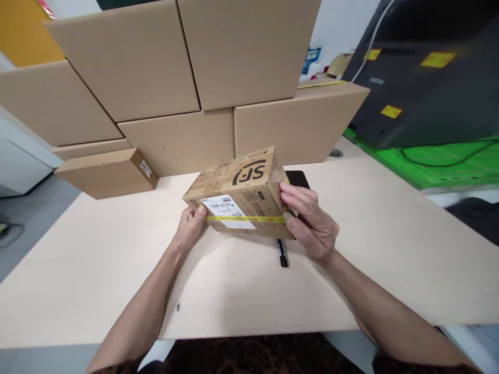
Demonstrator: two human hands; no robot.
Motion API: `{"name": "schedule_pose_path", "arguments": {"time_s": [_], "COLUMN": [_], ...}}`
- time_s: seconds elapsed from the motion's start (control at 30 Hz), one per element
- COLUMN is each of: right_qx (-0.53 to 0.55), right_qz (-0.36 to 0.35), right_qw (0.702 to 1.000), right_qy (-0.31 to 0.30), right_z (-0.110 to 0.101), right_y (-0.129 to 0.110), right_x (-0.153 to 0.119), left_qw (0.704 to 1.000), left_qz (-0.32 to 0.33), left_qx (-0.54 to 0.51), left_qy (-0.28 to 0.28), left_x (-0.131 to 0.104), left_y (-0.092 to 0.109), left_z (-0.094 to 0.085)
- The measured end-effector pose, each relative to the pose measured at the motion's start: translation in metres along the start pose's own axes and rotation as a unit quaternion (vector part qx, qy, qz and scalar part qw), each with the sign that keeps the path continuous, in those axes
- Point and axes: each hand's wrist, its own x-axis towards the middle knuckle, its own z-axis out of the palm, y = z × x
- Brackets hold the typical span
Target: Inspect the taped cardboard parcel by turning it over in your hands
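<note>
Between my two hands is a brown cardboard box (245, 192), tilted above the table. It bears black "SF" print on top, a white shipping label (228, 212) on the side facing me, and a strip of yellow tape across that side. My left hand (191, 223) grips the box's lower left corner, thumb on the front, the other fingers partly hidden underneath. At the right end, my right hand (310, 218) holds it with thumb and fingers. A black marker pen (282, 253) lies on the table below the box. Behind the box, a flat black object (297, 179) is partly hidden.
Large plain cartons (175, 143) are stacked along the back of the pale table (117, 275). A smaller long box (109, 174) with a label stands at the back left. A dark brother machine (421, 78) rests on a green surface (413, 166) at the right.
</note>
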Motion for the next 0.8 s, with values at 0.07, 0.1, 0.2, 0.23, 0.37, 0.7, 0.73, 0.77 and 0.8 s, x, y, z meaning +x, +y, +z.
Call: {"name": "schedule_pose_path", "arguments": {"time_s": [0.07,0.1,0.2,0.23,0.37,0.7,0.73,0.77,0.8], "right_qx": [0.011,0.016,0.034,0.038,0.067,0.260,0.272,0.288,0.306], "right_qz": [0.000,0.002,0.012,0.020,0.077,0.316,0.330,0.345,0.361], "right_qw": [1.000,1.000,0.999,0.999,0.995,0.906,0.898,0.887,0.874], "right_qy": [0.000,-0.001,-0.008,-0.007,0.019,0.106,0.107,0.108,0.109], "right_z": [0.001,0.001,0.000,0.000,0.003,0.011,0.010,0.010,0.011], "right_y": [-0.003,-0.004,-0.004,-0.003,0.000,0.022,0.027,0.033,0.038], "right_x": [0.001,0.002,0.003,0.003,-0.001,0.008,0.008,0.008,0.007], "left_qw": [1.000,1.000,1.000,1.000,1.000,0.993,0.993,0.993,0.994], "left_qz": [-0.015,-0.017,-0.006,-0.004,0.003,0.017,0.014,0.013,0.013], "left_qx": [-0.002,-0.001,0.005,0.009,0.011,-0.019,-0.025,-0.030,-0.034], "left_qy": [0.006,0.008,0.016,0.016,0.005,-0.113,-0.114,-0.112,-0.106], "left_x": [-0.001,-0.001,-0.002,-0.002,0.001,-0.003,-0.004,-0.004,-0.005], "left_y": [0.003,0.004,0.003,0.002,0.006,0.025,0.024,0.023,0.022], "left_z": [0.002,0.002,0.001,0.000,-0.003,0.001,0.001,0.001,0.001]}}
